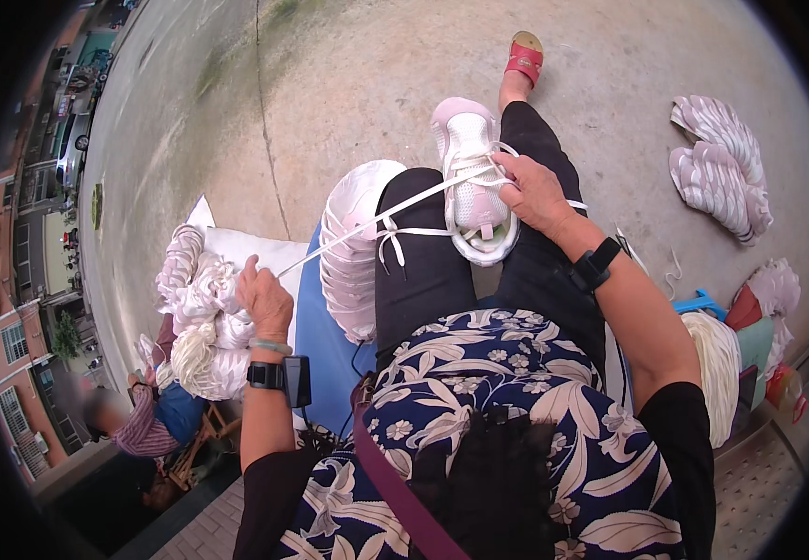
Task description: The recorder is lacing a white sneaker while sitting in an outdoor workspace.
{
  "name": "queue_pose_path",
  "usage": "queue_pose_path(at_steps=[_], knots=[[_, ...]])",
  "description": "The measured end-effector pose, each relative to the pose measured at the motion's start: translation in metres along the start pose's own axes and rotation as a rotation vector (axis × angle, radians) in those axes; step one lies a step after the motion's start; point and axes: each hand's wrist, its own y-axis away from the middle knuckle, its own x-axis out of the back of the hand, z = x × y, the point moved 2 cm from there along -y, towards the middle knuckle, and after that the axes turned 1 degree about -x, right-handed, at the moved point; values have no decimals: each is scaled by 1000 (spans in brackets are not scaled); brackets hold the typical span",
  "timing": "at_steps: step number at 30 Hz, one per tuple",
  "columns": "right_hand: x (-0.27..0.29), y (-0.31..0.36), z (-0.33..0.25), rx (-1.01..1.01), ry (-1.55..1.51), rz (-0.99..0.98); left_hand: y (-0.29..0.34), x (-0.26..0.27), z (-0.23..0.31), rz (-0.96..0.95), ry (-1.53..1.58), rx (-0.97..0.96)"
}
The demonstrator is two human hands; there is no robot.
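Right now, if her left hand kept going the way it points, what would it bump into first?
Probably the bundle of white shoe uppers just beyond the left hand, which pinches a taut white lace; depth is unclear.

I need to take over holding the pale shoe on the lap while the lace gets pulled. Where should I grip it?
Grip the white shoe at its heel end, coming from the person's right, where the right hand steadies it. It lies sole down along the thigh, and the lace runs taut to the left hand, so keep that side free.
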Motion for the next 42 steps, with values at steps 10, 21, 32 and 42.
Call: queue_pose_path(at_steps=[10,21,32,42], knots=[[-4,2,-13,-17,-158,161,15,-20,6,-35,178,-29],[-13,-33,1,-149,-111,197,-79,-5,230,-58,714,-472],[-4,-44,0,-141,-510,128,-85,-18,244,-7,658,-519],[-13,-36,2,-219,-333,203,-81,-19,247,-21,586,-517]])
